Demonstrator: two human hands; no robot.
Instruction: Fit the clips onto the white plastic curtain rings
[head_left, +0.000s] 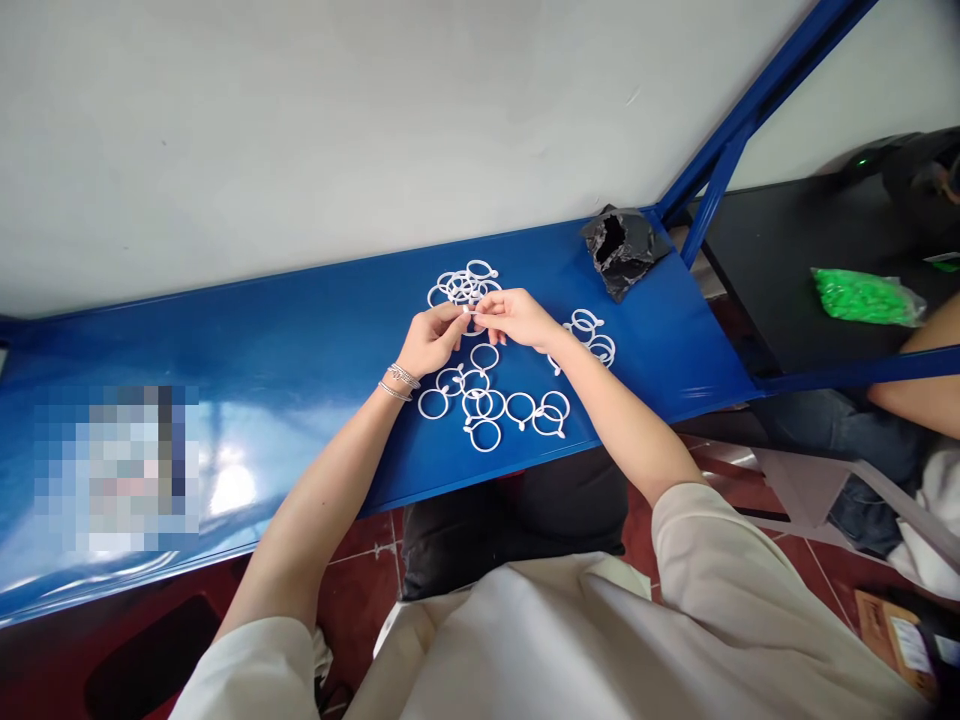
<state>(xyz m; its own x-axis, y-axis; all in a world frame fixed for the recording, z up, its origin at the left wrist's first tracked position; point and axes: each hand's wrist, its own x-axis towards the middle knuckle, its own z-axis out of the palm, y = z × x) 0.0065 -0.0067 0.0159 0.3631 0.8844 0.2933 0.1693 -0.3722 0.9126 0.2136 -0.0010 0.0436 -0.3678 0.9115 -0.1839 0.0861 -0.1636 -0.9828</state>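
Note:
My left hand [431, 340] and my right hand [517, 317] meet above the blue table [300, 340], fingers pinched together on a small white plastic ring [470, 311] held between them. Silver bracelets circle my left wrist. Below the hands lie several loose white rings [491, 405] spread flat on the table. A heap of white rings [463, 285] sits just beyond the hands, and another small group of rings [590, 335] lies to the right of my right forearm.
A crumpled black plastic bag [621, 250] lies at the table's far right corner. Another person's arm [919, 385] shows at the right by a black table with a bag of green pieces [866, 297]. A white wall backs the table.

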